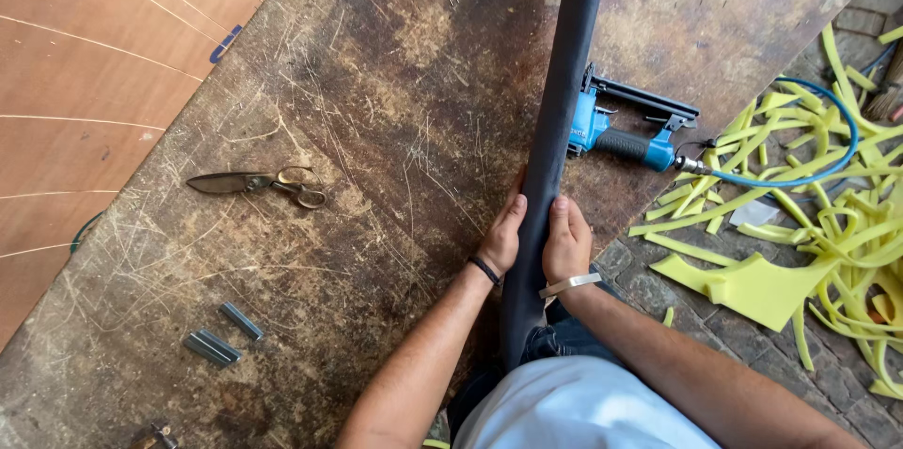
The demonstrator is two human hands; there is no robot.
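Both hands point(534, 240) side by side, fingers curled.

1. The worn tabletop point(376, 129) lies open between the scissors point(259, 184) and the dark fabric-covered strip point(564, 92).
2. Right of the strip, the blue staple gun point(621, 134) and its hose point(809, 167) block passage.
3. Staple strips point(224, 336) sit near the left front; possibly another tool lies at the lower edge.

grey fabric-covered strip point(562, 101) cut off at top edge, lower end hidden behind lap, small tool point(153, 437) cropped at bottom edge
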